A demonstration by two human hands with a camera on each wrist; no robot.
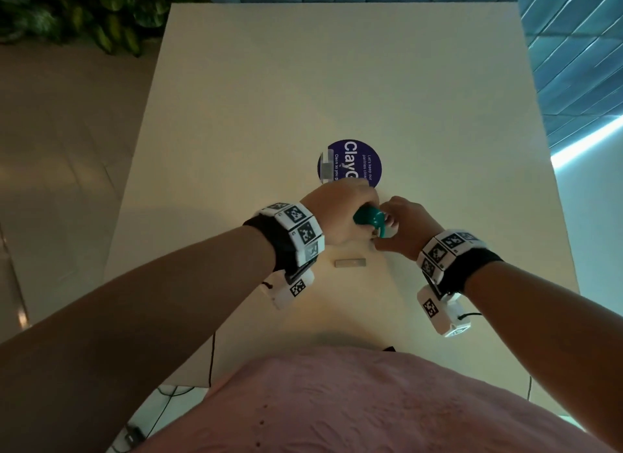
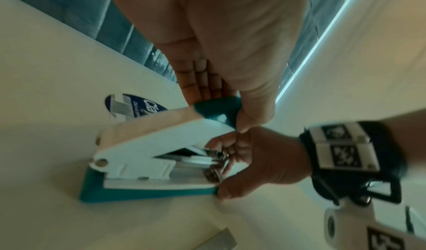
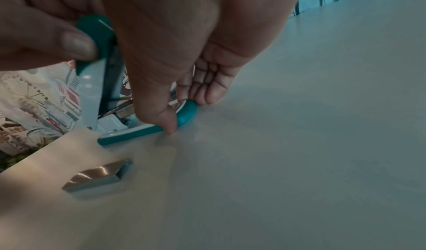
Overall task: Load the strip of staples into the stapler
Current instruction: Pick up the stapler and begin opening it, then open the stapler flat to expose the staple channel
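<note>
A white and teal stapler (image 2: 147,153) stands on the white table (image 1: 337,81), near the middle. My left hand (image 1: 344,210) grips the teal tip of its top cover (image 2: 219,110), which is raised at an angle above the base. My right hand (image 1: 397,225) pinches the front end of the teal base (image 3: 186,116) between thumb (image 3: 164,115) and fingers (image 3: 208,92). The metal magazine (image 2: 193,170) shows between cover and base. The silver strip of staples (image 1: 350,263) lies loose on the table just in front of the stapler, also seen as the strip of staples (image 3: 99,175), touched by neither hand.
A round purple sticker (image 1: 357,159) is on the table just beyond the hands. Green plants (image 1: 84,14) stand off the far left corner, and a blue panelled wall (image 1: 573,48) runs along the right. The near table edge is at my body.
</note>
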